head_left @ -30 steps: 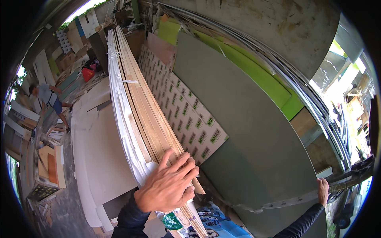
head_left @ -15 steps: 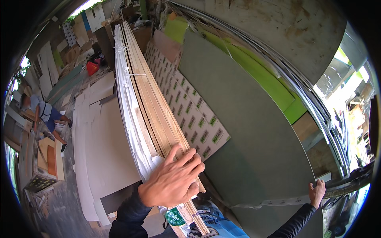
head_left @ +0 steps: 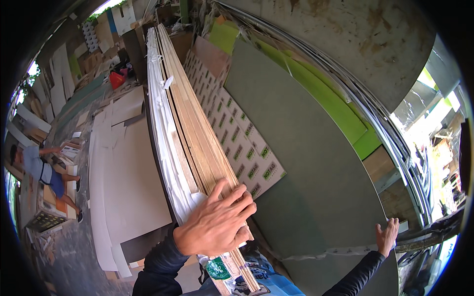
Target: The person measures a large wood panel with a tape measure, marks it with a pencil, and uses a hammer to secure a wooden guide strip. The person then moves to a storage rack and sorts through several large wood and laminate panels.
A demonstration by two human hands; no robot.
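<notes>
A thick stack of plywood sheets [head_left: 197,128] stands on edge in front of me, its long edges running away toward the far end. Torn white wrapping [head_left: 163,118] covers the stack's left side. My left hand [head_left: 215,217] lies across the near part of the stack, fingers curled over the right-hand sheets. At the right, my right hand [head_left: 386,237] grips the edge of a large grey-green sheet [head_left: 306,163], which leans away from the stack. Its fingers are partly hidden behind that edge.
A printed white panel [head_left: 247,148] and bright green sheets [head_left: 363,133] stand behind the grey-green one. Long thin strips [head_left: 345,79] bend along the right. Pale boards [head_left: 131,177] lie to the left of the stack. A person [head_left: 44,170] bends over far left.
My right hand and the grey-green sheet's edge have shifted slightly left and up in view. My left hand stays on the stack. The person at far left has moved nearer and changed posture.
</notes>
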